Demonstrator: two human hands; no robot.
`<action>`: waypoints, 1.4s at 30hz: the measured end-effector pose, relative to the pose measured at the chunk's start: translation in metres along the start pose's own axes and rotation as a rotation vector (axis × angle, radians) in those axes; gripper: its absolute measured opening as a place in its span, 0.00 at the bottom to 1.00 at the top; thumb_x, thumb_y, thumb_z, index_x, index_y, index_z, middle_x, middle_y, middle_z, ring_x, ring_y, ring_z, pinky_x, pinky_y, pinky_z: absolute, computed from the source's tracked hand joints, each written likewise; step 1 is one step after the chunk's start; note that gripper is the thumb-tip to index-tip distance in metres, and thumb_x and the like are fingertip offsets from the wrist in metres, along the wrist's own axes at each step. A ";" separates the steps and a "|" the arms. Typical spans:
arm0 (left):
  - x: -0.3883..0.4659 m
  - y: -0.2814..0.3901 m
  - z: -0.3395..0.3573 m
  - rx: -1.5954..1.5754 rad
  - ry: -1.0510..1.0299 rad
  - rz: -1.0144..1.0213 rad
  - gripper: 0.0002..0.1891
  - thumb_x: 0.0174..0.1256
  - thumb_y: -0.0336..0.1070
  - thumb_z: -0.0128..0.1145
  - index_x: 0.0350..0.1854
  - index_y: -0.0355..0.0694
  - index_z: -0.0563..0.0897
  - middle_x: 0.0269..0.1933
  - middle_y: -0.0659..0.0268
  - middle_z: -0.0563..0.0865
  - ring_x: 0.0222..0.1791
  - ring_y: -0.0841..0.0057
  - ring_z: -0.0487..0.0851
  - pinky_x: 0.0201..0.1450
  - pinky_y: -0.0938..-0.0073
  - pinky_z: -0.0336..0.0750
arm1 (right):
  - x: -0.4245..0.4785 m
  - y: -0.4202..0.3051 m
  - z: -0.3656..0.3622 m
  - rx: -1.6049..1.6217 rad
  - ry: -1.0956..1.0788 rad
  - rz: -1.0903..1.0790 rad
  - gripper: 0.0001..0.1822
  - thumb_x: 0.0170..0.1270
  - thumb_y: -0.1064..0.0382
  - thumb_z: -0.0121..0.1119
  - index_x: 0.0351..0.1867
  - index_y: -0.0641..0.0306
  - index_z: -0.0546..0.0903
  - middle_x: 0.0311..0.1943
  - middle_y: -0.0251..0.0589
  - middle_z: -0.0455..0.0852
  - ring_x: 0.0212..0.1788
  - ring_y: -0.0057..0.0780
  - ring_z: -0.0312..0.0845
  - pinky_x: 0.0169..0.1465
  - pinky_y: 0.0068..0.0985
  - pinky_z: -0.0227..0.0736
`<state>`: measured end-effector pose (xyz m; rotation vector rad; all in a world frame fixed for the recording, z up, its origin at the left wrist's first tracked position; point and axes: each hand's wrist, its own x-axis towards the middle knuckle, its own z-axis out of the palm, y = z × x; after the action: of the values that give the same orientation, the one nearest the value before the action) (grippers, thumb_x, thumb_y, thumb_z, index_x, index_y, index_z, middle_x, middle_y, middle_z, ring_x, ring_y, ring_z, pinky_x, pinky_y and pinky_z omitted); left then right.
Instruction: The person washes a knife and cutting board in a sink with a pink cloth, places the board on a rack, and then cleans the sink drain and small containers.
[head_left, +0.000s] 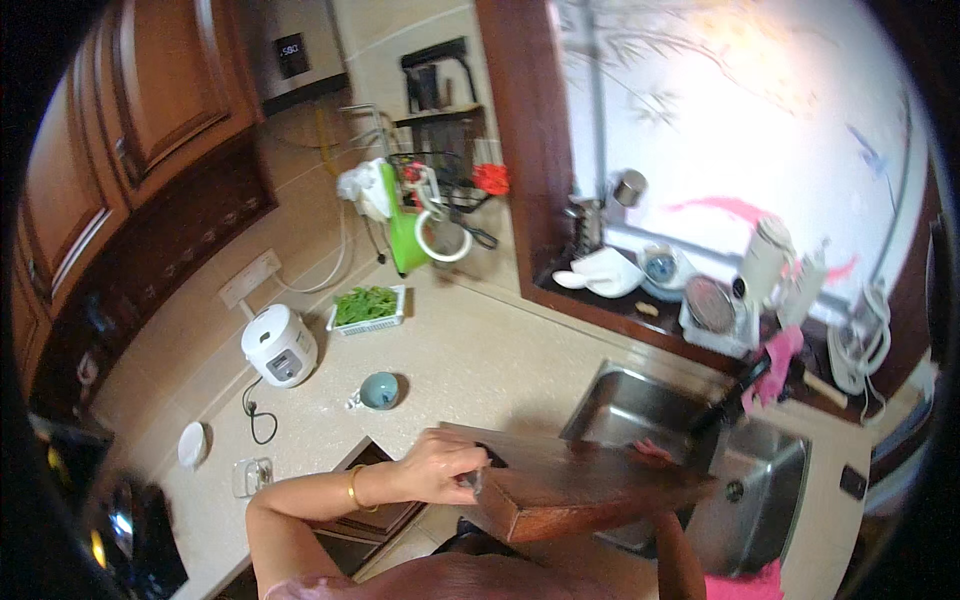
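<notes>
A thick wooden cutting board (585, 480) is held up over the counter's front edge, tilted, its right part over the sink. My left hand (446, 465) grips its left end, with the fingers closed around a dark handle there. My right hand (652, 450) is at the board's far right side; only the fingertips show above the edge, and the palm is hidden behind the board. A blue-green bowl (379, 391) stands on the counter beyond my left hand.
Past the board lies a double steel sink (757, 487). A white rice cooker (280, 345), a basket of green leaves (367, 307) and a glass container (253, 477) stand on the counter. Dishes and a sieve (710, 304) line the windowsill. A phone (853, 481) lies at the right.
</notes>
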<state>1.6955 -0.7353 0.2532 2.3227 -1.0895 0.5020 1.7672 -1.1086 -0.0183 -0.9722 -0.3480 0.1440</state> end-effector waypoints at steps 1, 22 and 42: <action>-0.001 -0.011 -0.003 -0.038 0.019 0.002 0.12 0.42 0.37 0.64 0.22 0.39 0.73 0.15 0.64 0.68 0.14 0.68 0.70 0.17 0.67 0.64 | -0.004 -0.014 0.000 -0.083 0.041 -0.035 0.26 0.59 0.67 0.60 0.58 0.65 0.66 0.57 0.42 0.69 0.61 0.34 0.65 0.63 0.34 0.62; 0.066 -0.315 -0.302 -0.613 0.592 -0.077 0.23 0.57 0.37 0.66 0.53 0.38 0.72 0.45 0.65 0.80 0.44 0.82 0.77 0.48 0.76 0.74 | 0.287 -0.226 0.424 -1.482 0.291 -0.535 0.20 0.49 0.58 0.71 0.35 0.74 0.80 0.30 0.43 0.85 0.33 0.27 0.78 0.40 0.27 0.72; 0.136 -0.508 -0.386 -0.746 0.748 -0.127 0.17 0.60 0.34 0.61 0.51 0.41 0.75 0.39 0.74 0.80 0.33 0.85 0.72 0.37 0.79 0.68 | 0.517 -0.162 0.436 -1.406 0.100 -0.601 0.33 0.55 0.55 0.67 0.56 0.71 0.66 0.48 0.58 0.79 0.53 0.49 0.75 0.55 0.35 0.68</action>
<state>2.1365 -0.3115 0.4804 1.3559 -0.6003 0.6873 2.0920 -0.7164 0.4553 -2.1813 -0.6470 -0.8086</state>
